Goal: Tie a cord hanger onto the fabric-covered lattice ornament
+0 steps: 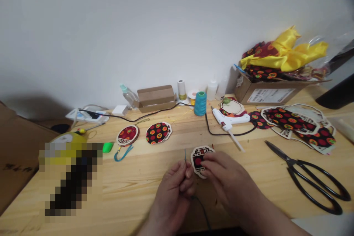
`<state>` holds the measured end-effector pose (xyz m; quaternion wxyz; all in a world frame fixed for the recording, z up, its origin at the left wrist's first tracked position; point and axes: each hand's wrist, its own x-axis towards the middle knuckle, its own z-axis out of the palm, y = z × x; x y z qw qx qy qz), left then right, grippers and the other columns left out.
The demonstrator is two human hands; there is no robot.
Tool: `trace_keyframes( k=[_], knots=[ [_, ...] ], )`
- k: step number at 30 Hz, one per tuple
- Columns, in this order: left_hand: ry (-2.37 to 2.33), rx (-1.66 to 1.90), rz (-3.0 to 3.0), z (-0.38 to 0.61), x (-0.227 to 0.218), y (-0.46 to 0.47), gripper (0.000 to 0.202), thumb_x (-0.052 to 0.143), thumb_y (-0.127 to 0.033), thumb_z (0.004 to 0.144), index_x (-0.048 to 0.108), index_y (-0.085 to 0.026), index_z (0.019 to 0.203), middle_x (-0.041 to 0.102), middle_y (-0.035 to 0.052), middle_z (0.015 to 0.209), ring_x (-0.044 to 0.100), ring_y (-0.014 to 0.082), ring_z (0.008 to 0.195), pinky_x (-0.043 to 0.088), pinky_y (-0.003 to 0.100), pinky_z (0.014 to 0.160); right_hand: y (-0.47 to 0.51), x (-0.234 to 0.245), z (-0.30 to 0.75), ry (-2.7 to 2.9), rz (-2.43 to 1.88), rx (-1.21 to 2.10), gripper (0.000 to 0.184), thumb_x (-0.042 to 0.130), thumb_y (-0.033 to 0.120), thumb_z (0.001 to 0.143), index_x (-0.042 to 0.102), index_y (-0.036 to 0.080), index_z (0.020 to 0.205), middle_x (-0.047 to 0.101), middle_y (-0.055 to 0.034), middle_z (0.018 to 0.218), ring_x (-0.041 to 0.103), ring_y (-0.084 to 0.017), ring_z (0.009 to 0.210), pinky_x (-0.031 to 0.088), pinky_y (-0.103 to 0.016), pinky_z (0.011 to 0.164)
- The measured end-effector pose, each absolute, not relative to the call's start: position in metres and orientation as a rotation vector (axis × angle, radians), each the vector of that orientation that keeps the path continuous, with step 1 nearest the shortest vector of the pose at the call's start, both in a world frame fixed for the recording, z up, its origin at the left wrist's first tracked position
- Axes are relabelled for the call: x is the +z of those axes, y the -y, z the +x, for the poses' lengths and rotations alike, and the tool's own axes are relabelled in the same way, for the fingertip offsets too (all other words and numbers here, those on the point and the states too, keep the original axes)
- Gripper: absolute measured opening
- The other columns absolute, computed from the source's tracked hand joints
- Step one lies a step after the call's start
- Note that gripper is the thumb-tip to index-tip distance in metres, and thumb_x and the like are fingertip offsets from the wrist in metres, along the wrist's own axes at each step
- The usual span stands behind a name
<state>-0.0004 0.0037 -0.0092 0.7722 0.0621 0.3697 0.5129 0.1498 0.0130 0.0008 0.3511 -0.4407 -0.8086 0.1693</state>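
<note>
My left hand (177,182) is closed in a pinch on a thin teal cord (185,154), whose tip sticks up above the fingers. Lower down, the cord hangs past the hand toward the table's front edge. Just to the right, my right hand (228,177) grips a scalloped wooden-framed ornament (197,161) with lattice cut-outs over dark red-patterned fabric. Its fingers cover the right side of the ornament, and the thumb is hidden. The ornament is tilted up, facing me.
Large black scissors (293,162) lie at right. Behind are a white glue gun (229,120), a teal thread cone (200,104) and stacked fabric frames (293,120). Two ornaments (127,135) lie left of centre. Boxes flank the table (132,191); a pixelated patch hides something at left.
</note>
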Motion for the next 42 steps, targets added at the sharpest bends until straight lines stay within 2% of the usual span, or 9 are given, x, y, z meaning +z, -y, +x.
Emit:
trace_keyframes(
  k=[2,8,14,20,27,33,37,42],
  knots=[
    [-0.813,1.106,0.137,0.0,-0.009,-0.003,0.01,0.064,-0.017,0.075,0.059,-0.009,0.073,0.046,-0.0053,0.058,0.023,-0.0003,0.041,0.021,0.013,0.04,-0.02,0.009,0.151,1.943,-1.152,0.602,0.021,0.046,0.012,0.084,0.065,0.017,0.09,0.06,-0.0072,0.091,0.054,-0.018,0.087,0.046,-0.031,0.075],
    [-0.808,1.091,0.193,0.003,-0.01,0.0,0.013,0.066,-0.021,0.074,0.059,-0.01,0.071,0.046,-0.0057,0.056,0.021,0.0006,0.041,0.019,0.014,0.04,-0.037,0.011,0.143,1.655,-1.184,1.263,0.017,0.053,0.018,0.081,0.07,0.017,0.083,0.061,-0.0035,0.077,0.058,-0.014,0.076,0.046,-0.026,0.069],
    [-0.84,1.087,0.251,0.004,-0.007,0.001,0.019,0.068,-0.023,0.071,0.056,-0.011,0.061,0.044,-0.006,0.052,0.019,0.0018,0.042,0.018,0.016,0.041,-0.043,0.011,0.137,1.456,-1.17,1.546,0.015,0.064,0.025,0.07,0.071,0.015,0.078,0.061,-0.0037,0.079,0.056,-0.015,0.077,0.043,-0.027,0.071],
    [-0.936,1.104,0.415,0.006,-0.005,0.003,0.023,0.066,-0.027,0.072,0.056,-0.012,0.057,0.042,-0.0054,0.051,0.021,0.0037,0.044,0.017,0.019,0.044,-0.044,0.015,0.136,1.231,-1.117,1.814,0.016,0.068,0.026,0.063,0.066,0.012,0.07,0.057,0.0001,0.065,0.05,-0.011,0.061,0.037,-0.025,0.058],
    [-0.998,1.076,0.647,0.005,-0.007,0.005,0.029,0.06,-0.03,0.078,0.057,-0.012,0.056,0.038,-0.0051,0.05,0.022,0.0061,0.047,0.016,0.022,0.045,-0.043,0.012,0.139,1.308,-1.096,1.697,0.015,0.064,0.023,0.067,0.057,0.013,0.059,0.053,0.0019,0.056,0.045,-0.01,0.057,0.035,-0.024,0.056],
    [-1.069,1.031,0.791,0.003,-0.011,0.005,0.023,0.058,-0.032,0.079,0.062,-0.015,0.065,0.044,-0.0035,0.055,0.032,0.0081,0.052,0.024,0.021,0.05,-0.043,0.019,0.146,1.152,-1.082,1.697,0.016,0.065,0.028,0.07,0.057,0.013,0.068,0.056,0.0014,0.06,0.047,-0.008,0.054,0.036,-0.022,0.053],
    [-1.206,0.976,1.076,-0.002,-0.006,0.004,0.022,0.056,-0.03,0.08,0.063,-0.016,0.064,0.051,-0.0012,0.061,0.044,0.0119,0.063,0.033,0.023,0.061,-0.039,0.032,0.152,1.023,-0.877,1.832,0.017,0.062,0.029,0.076,0.057,0.013,0.072,0.054,0.0032,0.054,0.046,-0.006,0.048,0.033,-0.018,0.047],
    [-1.263,0.955,1.41,-0.01,-0.002,-0.004,0.021,0.051,-0.027,0.082,0.069,-0.02,0.075,0.06,0.0036,0.077,0.053,0.0181,0.079,0.039,0.03,0.075,-0.037,0.047,0.159,0.962,-0.762,1.822,0.02,0.063,0.026,0.076,0.048,0.015,0.067,0.061,0.0011,0.061,0.053,-0.007,0.047,0.032,-0.016,0.042]
  ],
)
